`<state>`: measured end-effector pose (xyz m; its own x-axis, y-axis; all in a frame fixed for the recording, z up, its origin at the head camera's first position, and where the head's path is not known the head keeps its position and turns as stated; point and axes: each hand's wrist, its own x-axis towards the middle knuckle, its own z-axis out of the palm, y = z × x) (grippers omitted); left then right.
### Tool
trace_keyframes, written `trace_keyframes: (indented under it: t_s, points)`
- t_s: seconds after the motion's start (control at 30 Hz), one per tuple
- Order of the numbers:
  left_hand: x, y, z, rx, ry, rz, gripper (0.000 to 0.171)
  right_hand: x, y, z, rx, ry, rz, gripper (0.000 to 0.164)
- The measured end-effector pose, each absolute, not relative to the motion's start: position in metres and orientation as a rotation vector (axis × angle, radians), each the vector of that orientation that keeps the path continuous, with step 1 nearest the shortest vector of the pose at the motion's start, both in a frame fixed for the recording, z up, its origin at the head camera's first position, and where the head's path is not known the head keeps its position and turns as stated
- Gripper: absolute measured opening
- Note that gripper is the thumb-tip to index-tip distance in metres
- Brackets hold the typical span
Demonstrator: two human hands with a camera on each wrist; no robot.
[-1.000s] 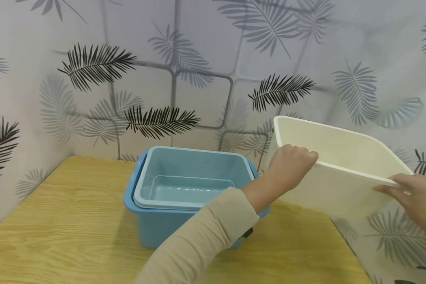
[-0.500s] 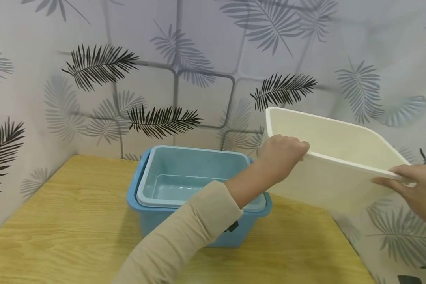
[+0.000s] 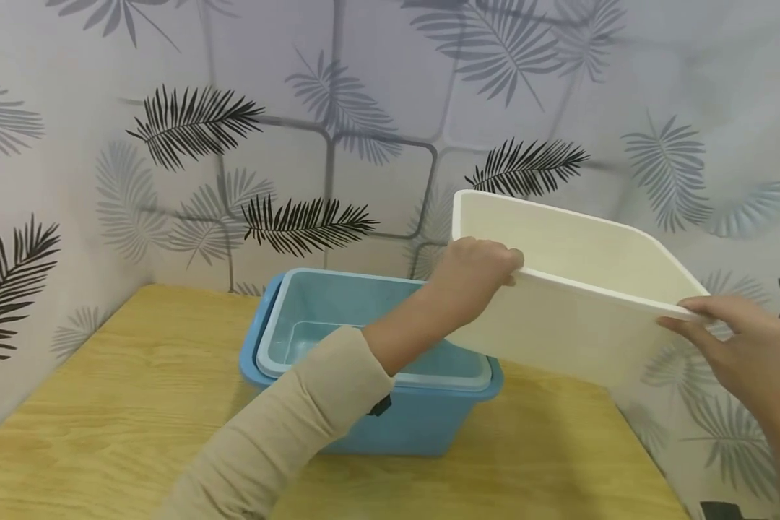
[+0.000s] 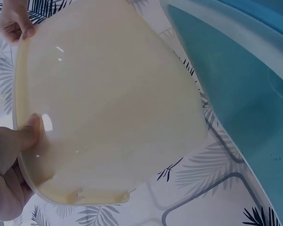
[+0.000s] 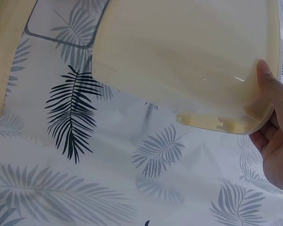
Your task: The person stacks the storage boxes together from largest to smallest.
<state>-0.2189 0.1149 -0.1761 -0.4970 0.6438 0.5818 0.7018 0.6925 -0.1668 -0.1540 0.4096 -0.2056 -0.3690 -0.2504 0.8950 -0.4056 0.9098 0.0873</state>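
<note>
A cream plastic bin (image 3: 559, 325) is held up at the right, tilted, its open top showing a bare inside in the head view. My left hand (image 3: 474, 278) grips its near rim toward the left end, thumb on the outer wall in the left wrist view. At the right end of that rim, my right hand (image 3: 741, 339) pinches the edge between thumb and fingers. To the left stands a blue bin (image 3: 403, 426) with a light blue bin (image 3: 325, 296) nested in it. The cream bin's lower left part overlaps the nested pair in the head view.
The bins stand on a wood-grain table (image 3: 123, 404). Behind it and on both sides hangs a pale cloth (image 3: 377, 87) printed with leaves. The table's right edge runs below the cream bin. My left forearm crosses in front of the blue bins.
Both hands have carried the cream bin leftward and slightly up, closer to the nested blue bins. The grip on its rim stays the same. The blue bins stay on the table.
</note>
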Motion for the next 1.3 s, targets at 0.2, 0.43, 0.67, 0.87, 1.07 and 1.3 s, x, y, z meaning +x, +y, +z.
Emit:
trace_keyframes:
  t_s: [0.2, 0.43, 0.67, 0.87, 1.07, 1.3]
  points:
    - [-0.220, 0.093, -0.178, -1.028, -2.270, -0.180, 0.015, -0.161, 0.391, -0.207, 0.527, -1.956, 0.234, 0.074]
    - [-0.222, 0.070, -0.181, -1.049, -2.273, -0.239, 0.015, -0.169, 0.368, -0.206, 0.544, -1.911, 0.289, 0.073]
    - [-0.223, 0.048, -0.183, -1.041, -2.267, -0.292, 0.015, -0.176, 0.346, -0.206, 0.565, -1.890, 0.303, 0.069]
    - [-0.221, 0.033, -0.185, -1.003, -2.267, -0.313, 0.014, -0.181, 0.331, -0.204, 0.588, -1.880, 0.325, 0.066]
    - [-0.220, 0.019, -0.188, -0.939, -2.258, -0.317, 0.014, -0.183, 0.319, -0.204, 0.596, -1.880, 0.318, 0.065]
    - [-0.218, 0.002, -0.191, -0.892, -2.232, -0.333, 0.014, -0.185, 0.301, -0.205, 0.613, -1.919, 0.295, 0.064]
